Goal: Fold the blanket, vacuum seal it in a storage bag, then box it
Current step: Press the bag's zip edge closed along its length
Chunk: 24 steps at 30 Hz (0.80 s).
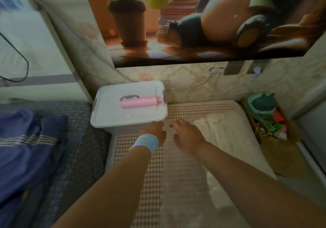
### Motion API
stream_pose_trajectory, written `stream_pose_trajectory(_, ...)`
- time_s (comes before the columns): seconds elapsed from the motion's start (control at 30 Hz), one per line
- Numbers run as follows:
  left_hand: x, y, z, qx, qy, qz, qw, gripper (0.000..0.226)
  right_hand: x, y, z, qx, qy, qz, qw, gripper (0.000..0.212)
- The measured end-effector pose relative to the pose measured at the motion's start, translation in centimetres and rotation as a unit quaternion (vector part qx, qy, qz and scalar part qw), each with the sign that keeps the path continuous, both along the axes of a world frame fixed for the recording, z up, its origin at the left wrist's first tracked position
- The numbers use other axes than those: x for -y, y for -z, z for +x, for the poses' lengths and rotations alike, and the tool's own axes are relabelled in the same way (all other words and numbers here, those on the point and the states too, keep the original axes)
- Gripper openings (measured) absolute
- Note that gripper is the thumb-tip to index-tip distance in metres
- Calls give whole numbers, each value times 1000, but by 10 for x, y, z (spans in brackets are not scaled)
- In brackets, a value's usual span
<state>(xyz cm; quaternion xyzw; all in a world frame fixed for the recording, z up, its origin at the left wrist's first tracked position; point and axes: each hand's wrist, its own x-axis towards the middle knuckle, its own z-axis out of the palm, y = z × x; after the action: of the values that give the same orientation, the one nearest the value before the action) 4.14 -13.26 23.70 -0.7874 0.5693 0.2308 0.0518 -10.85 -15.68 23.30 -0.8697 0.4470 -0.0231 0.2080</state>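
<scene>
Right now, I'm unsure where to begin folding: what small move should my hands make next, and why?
Probably lower both and grip the blanket at its far end: the left hand and right hand are open above it, holding nothing, and it lies spread on the bed.

box (128, 112): matt white plastic | pump (138, 102): smooth pink plastic | blanket (176, 166): woven houndstooth cloth

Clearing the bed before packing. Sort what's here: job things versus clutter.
For the job: houndstooth blanket, white lidded box, pink cylinder on its lid, likely the pump.
Lying about: blue bedding, plush toy, charger cable.
</scene>
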Motion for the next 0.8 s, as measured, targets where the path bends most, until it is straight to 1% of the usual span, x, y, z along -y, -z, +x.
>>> stream_pose_trajectory(0.07,7,1,37,12,-18,-13,1000,46,8,-2,38,3,-20,-5,1000,47)
stream_pose_trajectory(0.2,23,11,114,60,-37,-18,997,62,26,10,111,-19,-51,-17,998,51)
stream_pose_trajectory(0.27,30,21,145,69,-31,-24,997,64,32,19,141,-27,-56,-20,998,53)
stream_pose_trajectory(0.37,38,38,178,50,-1,-15,999,53,36,33,181,-17,-54,-12,998,51)
stream_pose_trajectory(0.43,44,48,190,47,16,-21,999,39,41,45,201,-9,-46,-13,999,47)
stream_pose_trajectory(0.5,51,56,196,42,14,-37,998,23,50,57,218,-4,-33,-24,999,36)
stream_pose_trajectory(0.53,53,60,199,39,13,-42,998,20,54,63,225,-3,-25,-27,999,30)
stream_pose_trajectory(0.6,55,68,206,42,31,-48,997,19,57,76,234,-1,-4,-29,1000,25)
stream_pose_trajectory(0.67,52,72,212,34,47,-67,996,22,57,87,237,8,27,-26,999,26)
stream_pose_trajectory(0.73,46,74,219,8,45,-89,995,24,58,92,238,21,48,-15,999,27)
stream_pose_trajectory(0.8,40,73,227,-33,19,-125,991,23,58,90,236,35,41,-25,998,25)
